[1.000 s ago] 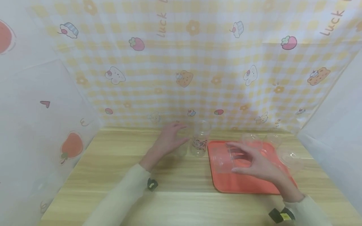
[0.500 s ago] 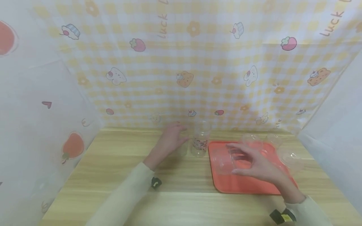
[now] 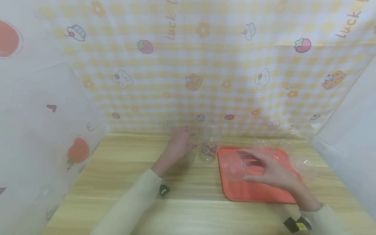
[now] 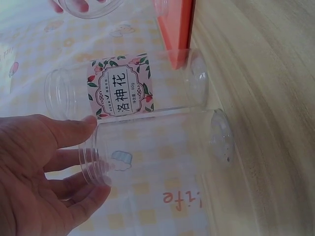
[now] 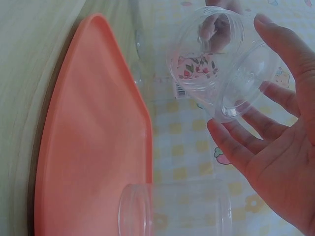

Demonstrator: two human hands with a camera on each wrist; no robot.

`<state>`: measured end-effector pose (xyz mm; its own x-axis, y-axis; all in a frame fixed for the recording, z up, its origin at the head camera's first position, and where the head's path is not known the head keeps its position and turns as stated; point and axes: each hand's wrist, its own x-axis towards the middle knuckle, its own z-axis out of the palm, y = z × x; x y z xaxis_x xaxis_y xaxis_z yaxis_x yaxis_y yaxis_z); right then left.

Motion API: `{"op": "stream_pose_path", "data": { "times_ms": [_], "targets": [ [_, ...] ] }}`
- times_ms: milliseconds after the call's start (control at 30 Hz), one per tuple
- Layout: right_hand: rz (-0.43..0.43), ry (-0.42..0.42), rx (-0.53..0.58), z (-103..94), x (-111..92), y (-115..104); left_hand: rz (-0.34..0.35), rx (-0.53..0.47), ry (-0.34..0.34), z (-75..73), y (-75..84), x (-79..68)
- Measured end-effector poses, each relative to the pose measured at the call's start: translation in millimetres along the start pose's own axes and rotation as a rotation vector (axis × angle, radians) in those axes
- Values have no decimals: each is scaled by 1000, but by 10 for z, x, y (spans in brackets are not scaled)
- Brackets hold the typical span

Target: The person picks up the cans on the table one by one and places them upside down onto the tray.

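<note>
My left hand [image 3: 179, 147] grips the mouth of a clear plastic jar [image 4: 162, 147], thumb on one side and fingers on the other. That jar stands upright on the wooden table. Close beside it stands a second clear jar [image 4: 123, 86] with a pink flowered label, also seen in the head view [image 3: 209, 148]. Above the red tray [image 3: 235, 195], my right hand [image 3: 267, 171] holds another clear jar [image 3: 234, 168] tilted on its side. In the right wrist view, fingers and thumb spread round the base of this jar [image 5: 248, 81], its mouth facing away from the palm.
Several more clear containers stand on and around the tray's far right part, one being a jar [image 5: 174, 211] low in the right wrist view. A yellow checked cloth [image 3: 188, 65] hangs behind the table [image 3: 117, 163]. White sheets [image 3: 352, 114] close off both sides.
My left forearm has shifted slightly right, with the hand staying at the jar's mouth. The right hand and its jar have hardly moved. The head view has turned a little left.
</note>
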<state>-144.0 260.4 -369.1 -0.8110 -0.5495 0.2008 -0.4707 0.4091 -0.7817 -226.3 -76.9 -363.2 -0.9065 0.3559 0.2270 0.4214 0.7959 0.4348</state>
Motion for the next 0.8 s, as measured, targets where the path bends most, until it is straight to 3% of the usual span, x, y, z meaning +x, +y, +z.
{"op": "stream_pose_path", "data": {
  "times_ms": [800],
  "targets": [
    [2,-24,-138,-126,-58,-7,-14,15,-13,-12,3,-18]
  ]
}}
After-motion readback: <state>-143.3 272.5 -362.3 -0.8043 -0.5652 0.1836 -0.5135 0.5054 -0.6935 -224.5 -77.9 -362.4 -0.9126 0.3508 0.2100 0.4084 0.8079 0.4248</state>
